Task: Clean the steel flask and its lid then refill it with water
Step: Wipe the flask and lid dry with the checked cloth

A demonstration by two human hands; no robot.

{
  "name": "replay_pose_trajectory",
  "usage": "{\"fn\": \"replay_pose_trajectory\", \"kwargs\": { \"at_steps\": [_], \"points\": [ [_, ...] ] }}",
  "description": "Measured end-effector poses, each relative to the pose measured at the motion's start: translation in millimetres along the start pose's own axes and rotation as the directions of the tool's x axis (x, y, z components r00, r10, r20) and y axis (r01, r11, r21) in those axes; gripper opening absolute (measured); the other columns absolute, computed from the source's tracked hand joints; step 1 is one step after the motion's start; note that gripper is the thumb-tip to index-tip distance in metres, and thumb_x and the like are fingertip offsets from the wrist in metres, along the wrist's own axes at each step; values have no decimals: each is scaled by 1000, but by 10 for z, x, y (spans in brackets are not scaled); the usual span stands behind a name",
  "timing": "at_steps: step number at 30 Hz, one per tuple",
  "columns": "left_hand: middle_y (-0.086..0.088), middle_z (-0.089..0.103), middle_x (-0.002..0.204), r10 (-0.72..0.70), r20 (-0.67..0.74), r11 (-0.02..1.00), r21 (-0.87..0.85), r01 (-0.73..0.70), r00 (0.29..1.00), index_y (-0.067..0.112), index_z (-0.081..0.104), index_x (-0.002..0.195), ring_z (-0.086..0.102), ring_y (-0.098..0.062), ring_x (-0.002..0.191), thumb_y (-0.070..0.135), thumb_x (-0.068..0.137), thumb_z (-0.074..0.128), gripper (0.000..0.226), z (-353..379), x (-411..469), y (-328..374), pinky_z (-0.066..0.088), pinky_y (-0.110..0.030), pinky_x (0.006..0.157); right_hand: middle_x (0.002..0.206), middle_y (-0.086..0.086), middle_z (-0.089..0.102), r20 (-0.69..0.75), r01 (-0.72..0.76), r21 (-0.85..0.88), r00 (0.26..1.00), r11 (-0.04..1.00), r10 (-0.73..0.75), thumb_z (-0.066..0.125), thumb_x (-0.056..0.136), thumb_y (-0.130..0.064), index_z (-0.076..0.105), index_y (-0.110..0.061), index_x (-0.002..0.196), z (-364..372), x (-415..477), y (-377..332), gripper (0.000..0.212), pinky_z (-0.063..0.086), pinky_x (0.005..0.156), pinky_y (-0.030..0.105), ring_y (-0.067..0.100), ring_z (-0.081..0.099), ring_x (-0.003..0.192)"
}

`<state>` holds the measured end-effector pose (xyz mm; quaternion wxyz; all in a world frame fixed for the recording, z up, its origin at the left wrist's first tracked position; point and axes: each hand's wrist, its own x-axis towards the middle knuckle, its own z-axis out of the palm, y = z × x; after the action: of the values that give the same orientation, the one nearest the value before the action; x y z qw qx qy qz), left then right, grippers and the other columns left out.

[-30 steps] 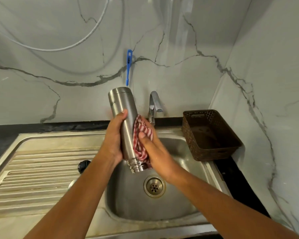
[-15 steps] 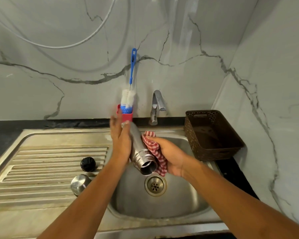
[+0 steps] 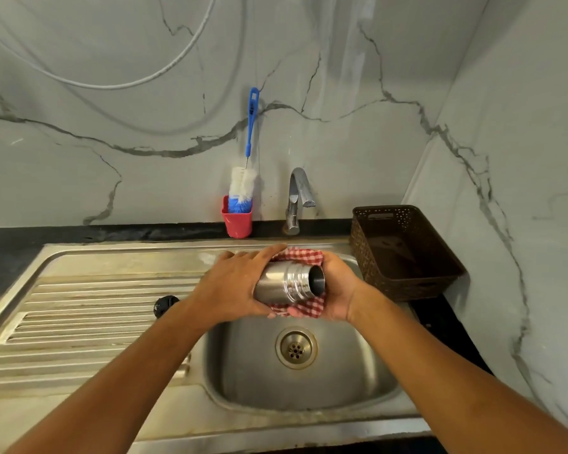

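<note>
Fingers (image 3: pixel 266 252) of left hand (image 3: pixel 233 283) curl round the steel flask (image 3: pixel 286 285), right hand (image 3: pixel 338 290) clasps checked cloth (image 3: pixel 304 256) against it.

We hold the steel flask (image 3: pixel 284 285) almost on its side above the sink basin (image 3: pixel 358 381), uncapped, its open threaded mouth turned right and toward us. Our left grip (image 3: pixel 233 286) wraps its body; our right grip (image 3: pixel 336 290) cups a red-checked cloth (image 3: pixel 304 257) round the neck. The black lid (image 3: pixel 164 304) sits on the drainboard (image 3: pixel 89 309) to the left, partly hidden by our forearm.
</note>
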<state>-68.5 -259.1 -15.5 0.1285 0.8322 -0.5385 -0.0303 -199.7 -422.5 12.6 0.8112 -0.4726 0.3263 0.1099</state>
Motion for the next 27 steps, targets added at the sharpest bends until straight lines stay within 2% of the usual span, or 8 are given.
{"fn": "replay_pose_trajectory", "kwargs": {
  "at_steps": [4,8,12,16,19,21,24,27],
  "points": [
    [8,64,131,-110,35,983,-141,114,993,34,33,152,64,-12,109,68,66,84,106,77,-50,-27,52,-38,100,117,17,76,-173,237,39,958,971,-227,50,100,-56,73,-15,122,28,117,13,52,62,82,54,37,71,110],
    [7,70,102,-358,68,893,-267,363,931,25,59,117,66,-9,84,58,66,87,67,124,-8,61,55,-26,70,142,1,63,-146,555,-184,801,811,-581,40,111,-37,60,-35,137,167,7,196,33,56,92,34,10,64,115],
    [7,73,89,-364,128,880,-277,385,923,27,64,100,69,-14,81,58,73,76,43,68,84,120,60,-35,78,174,-11,-2,228,556,-825,491,100,-841,35,107,-41,27,-44,162,71,135,516,56,25,125,40,13,10,159],
    [12,63,86,-284,70,947,-137,291,956,28,60,96,60,-10,80,56,85,68,31,-35,83,305,46,-29,77,171,3,22,414,271,-905,372,-329,-831,37,105,-44,38,-32,159,-55,207,374,55,12,129,53,29,5,161],
    [11,63,86,-266,-62,954,126,272,962,30,58,100,61,-13,78,69,80,63,44,-16,90,401,51,-32,78,134,0,62,360,103,-930,444,-353,-821,36,104,-50,62,-29,132,-25,250,85,44,44,109,46,24,51,130],
    [6,65,93,-241,-72,928,273,252,968,28,54,110,63,-17,83,60,77,70,48,56,85,482,56,-38,85,99,-1,71,210,52,-971,651,-232,-730,33,106,-54,68,-26,108,-18,241,-164,45,53,81,37,19,65,95],
    [5,69,105,-137,-134,929,327,174,981,28,53,118,68,-20,93,45,75,77,52,130,78,603,57,-42,90,91,2,68,64,99,-990,952,104,-300,31,111,-48,63,-21,101,-128,163,-444,43,49,70,27,15,63,77],
    [5,69,105,-181,-115,943,262,206,977,28,53,118,67,-19,92,47,76,77,53,140,92,602,56,-39,90,90,0,66,116,145,-989,900,36,-419,34,111,-45,62,-22,99,-205,120,-331,39,54,80,30,14,62,80]
  ]
}}
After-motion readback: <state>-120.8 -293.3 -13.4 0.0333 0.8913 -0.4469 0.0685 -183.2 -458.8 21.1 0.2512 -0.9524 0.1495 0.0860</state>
